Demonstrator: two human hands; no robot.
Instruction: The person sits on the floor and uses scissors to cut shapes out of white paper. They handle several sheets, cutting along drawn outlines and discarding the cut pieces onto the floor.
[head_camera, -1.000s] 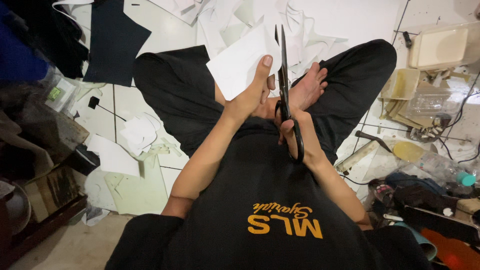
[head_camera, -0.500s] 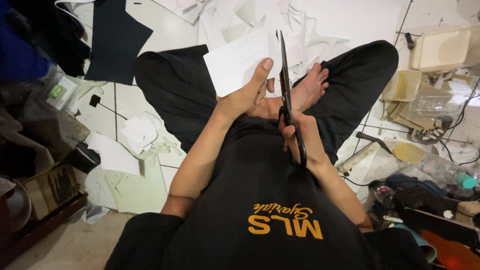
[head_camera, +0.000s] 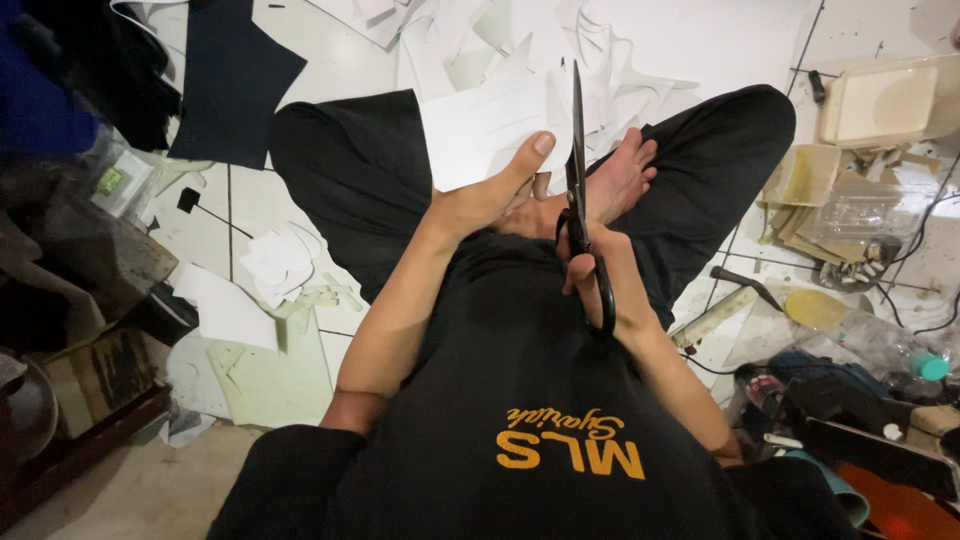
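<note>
I sit cross-legged on a tiled floor in black clothes. My left hand (head_camera: 492, 192) pinches a white paper sheet (head_camera: 482, 128) by its lower right corner, thumb on top. My right hand (head_camera: 598, 268) grips the handles of large black scissors (head_camera: 577, 150), whose long blades point away from me and run along the sheet's right edge. The blades look nearly closed. My bare foot (head_camera: 622, 176) lies just right of the scissors.
White paper offcuts (head_camera: 480, 30) litter the floor ahead and to the left (head_camera: 278, 262). A dark fabric piece (head_camera: 232, 80) lies at the upper left. Plastic trays (head_camera: 875, 105), cables and a bottle (head_camera: 890, 345) crowd the right side. Dark boxes (head_camera: 95, 370) stand at the left.
The sheet and scissors have shifted slightly nearer to me, and the blades have advanced along the paper's right edge. Both hands keep their grip.
</note>
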